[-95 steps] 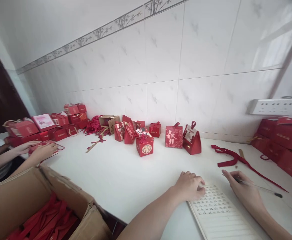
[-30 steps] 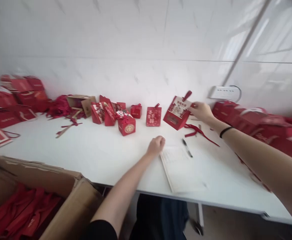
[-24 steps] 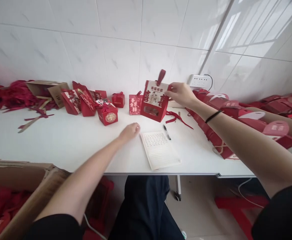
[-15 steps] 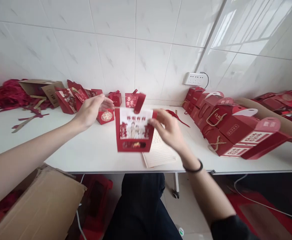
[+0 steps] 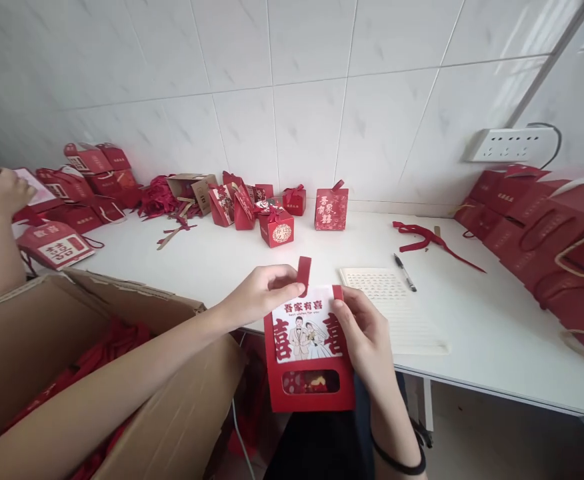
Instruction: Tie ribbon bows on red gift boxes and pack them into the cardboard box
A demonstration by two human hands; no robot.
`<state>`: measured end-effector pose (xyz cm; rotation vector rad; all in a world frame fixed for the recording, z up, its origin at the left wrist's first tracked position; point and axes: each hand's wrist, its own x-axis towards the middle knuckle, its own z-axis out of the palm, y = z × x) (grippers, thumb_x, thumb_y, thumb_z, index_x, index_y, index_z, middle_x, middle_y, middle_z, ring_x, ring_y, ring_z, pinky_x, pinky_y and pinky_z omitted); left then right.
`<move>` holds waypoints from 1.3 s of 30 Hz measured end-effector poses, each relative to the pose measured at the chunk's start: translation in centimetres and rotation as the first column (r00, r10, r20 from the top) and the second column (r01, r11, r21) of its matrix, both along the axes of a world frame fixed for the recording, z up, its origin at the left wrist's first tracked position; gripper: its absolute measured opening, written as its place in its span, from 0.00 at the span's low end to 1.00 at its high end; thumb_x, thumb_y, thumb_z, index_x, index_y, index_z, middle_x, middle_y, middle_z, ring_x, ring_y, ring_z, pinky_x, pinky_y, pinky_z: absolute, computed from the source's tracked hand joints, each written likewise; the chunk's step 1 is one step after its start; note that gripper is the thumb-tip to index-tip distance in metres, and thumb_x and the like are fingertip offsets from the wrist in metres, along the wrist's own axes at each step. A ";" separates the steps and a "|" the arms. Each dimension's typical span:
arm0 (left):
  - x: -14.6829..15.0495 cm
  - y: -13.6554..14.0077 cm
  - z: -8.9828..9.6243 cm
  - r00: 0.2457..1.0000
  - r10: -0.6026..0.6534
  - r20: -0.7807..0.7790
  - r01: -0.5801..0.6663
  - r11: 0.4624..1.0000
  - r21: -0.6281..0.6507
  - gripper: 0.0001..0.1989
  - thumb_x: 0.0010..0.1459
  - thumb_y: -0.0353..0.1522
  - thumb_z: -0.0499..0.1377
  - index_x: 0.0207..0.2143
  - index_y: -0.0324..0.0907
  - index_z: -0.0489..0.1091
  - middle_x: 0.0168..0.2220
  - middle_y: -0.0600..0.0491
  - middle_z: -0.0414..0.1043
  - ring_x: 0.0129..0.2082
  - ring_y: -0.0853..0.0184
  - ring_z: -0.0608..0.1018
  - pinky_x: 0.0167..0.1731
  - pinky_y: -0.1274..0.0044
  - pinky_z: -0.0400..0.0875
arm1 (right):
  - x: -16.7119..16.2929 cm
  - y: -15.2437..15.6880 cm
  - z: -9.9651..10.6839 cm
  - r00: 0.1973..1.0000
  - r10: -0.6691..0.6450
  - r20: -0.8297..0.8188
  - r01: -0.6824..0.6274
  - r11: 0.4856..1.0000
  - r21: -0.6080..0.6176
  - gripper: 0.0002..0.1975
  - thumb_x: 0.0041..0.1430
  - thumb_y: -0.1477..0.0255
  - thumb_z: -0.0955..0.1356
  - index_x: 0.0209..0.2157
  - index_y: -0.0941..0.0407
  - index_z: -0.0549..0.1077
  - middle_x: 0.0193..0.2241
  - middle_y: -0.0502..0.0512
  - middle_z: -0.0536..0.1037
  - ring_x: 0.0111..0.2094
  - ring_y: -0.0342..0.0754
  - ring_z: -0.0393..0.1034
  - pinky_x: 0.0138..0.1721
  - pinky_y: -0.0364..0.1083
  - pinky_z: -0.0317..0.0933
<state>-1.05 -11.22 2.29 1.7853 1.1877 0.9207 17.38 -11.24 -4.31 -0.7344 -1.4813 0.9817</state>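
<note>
One red card box, smooth and flat-faced, is held up in front of the near edge of the white table. The left hand has its grip clamped on the top, by a single fabric ribbon loop; the right hand has its grip clamped on the upper right side. One rounded window shows red and gold contents too small to identify. One corrugated brown carton holds a heap of red strips. One ruled notebook lies beside one slim pen.
</note>
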 end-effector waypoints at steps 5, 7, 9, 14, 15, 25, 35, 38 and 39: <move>0.4 -0.1 -0.1 0.996 -0.059 -0.067 0.055 0.997 -0.051 0.10 0.56 0.36 0.55 0.29 0.38 0.69 0.29 0.54 0.71 0.29 0.72 0.73 0.29 0.79 0.68 | 0.6 -1.9 -1.0 1.000 -0.003 0.029 0.005 0.999 -0.044 0.08 0.63 0.66 0.64 0.39 0.55 0.70 0.33 0.53 0.74 0.31 0.48 0.69 0.30 0.44 0.64; 0.8 -0.5 0.2 0.996 -0.074 -0.057 0.072 0.997 -0.036 0.09 0.57 0.36 0.55 0.29 0.38 0.68 0.27 0.55 0.70 0.27 0.73 0.72 0.26 0.81 0.67 | 0.9 -2.8 -0.7 0.998 -0.050 0.050 0.050 0.999 -0.014 0.06 0.62 0.67 0.64 0.37 0.54 0.70 0.32 0.52 0.73 0.30 0.48 0.69 0.30 0.45 0.64; 1.3 -1.2 0.5 0.997 -0.063 -0.034 0.065 0.997 0.039 0.08 0.56 0.35 0.56 0.30 0.38 0.66 0.28 0.55 0.70 0.26 0.74 0.72 0.25 0.82 0.68 | 1.1 -3.7 0.0 0.988 -0.148 0.051 0.145 0.988 0.052 0.04 0.61 0.69 0.65 0.38 0.53 0.69 0.33 0.52 0.73 0.32 0.47 0.69 0.31 0.44 0.65; 2.3 -2.6 0.5 0.995 -0.097 0.031 0.080 0.931 0.357 0.06 0.55 0.30 0.58 0.33 0.41 0.60 0.30 0.56 0.69 0.30 0.74 0.74 0.27 0.84 0.70 | 1.0 -5.7 1.9 0.930 -0.351 0.109 0.308 0.905 0.293 0.12 0.60 0.74 0.66 0.46 0.52 0.66 0.40 0.53 0.71 0.39 0.48 0.68 0.39 0.46 0.65; 2.4 -2.9 0.4 0.991 -0.131 0.029 0.108 0.903 0.416 0.07 0.55 0.29 0.58 0.32 0.42 0.59 0.30 0.57 0.68 0.29 0.74 0.74 0.27 0.84 0.70 | 0.9 -6.0 2.2 0.920 -0.364 0.149 0.299 0.893 0.335 0.11 0.60 0.75 0.66 0.45 0.52 0.67 0.39 0.52 0.71 0.38 0.48 0.68 0.38 0.46 0.65; 2.4 -4.2 0.8 0.975 -0.145 -0.171 0.203 0.895 0.397 0.11 0.58 0.27 0.53 0.43 0.42 0.68 0.37 0.53 0.72 0.34 0.73 0.75 0.32 0.84 0.73 | 0.5 -6.5 2.6 0.876 -0.403 0.265 0.317 0.895 0.313 0.02 0.59 0.72 0.66 0.36 0.52 0.69 0.27 0.48 0.72 0.22 0.45 0.64 0.26 0.45 0.62; 2.4 -4.1 0.8 0.963 -0.193 -0.186 0.253 0.880 0.401 0.20 0.54 0.25 0.54 0.50 0.42 0.66 0.39 0.51 0.71 0.39 0.69 0.75 0.40 0.78 0.74 | 0.7 -6.4 2.7 0.920 -0.362 0.148 0.322 0.916 0.241 0.03 0.59 0.73 0.66 0.35 0.51 0.69 0.31 0.48 0.73 0.31 0.48 0.67 0.29 0.43 0.63; 2.4 -4.2 0.9 0.965 -0.209 -0.159 0.254 0.897 0.361 0.20 0.54 0.25 0.54 0.51 0.42 0.66 0.42 0.51 0.72 0.41 0.68 0.75 0.42 0.78 0.74 | 0.7 -6.6 2.7 0.925 -0.354 0.136 0.324 0.924 0.205 0.02 0.58 0.73 0.67 0.33 0.51 0.70 0.28 0.47 0.73 0.26 0.45 0.66 0.25 0.42 0.62; 2.4 -4.3 0.9 0.965 -0.212 -0.154 0.254 0.901 0.350 0.20 0.54 0.25 0.54 0.51 0.42 0.66 0.43 0.50 0.72 0.42 0.68 0.75 0.42 0.78 0.74 | 0.7 -6.6 2.8 0.925 -0.356 0.135 0.329 0.925 0.190 0.02 0.57 0.73 0.67 0.32 0.51 0.70 0.27 0.47 0.72 0.24 0.45 0.65 0.23 0.41 0.61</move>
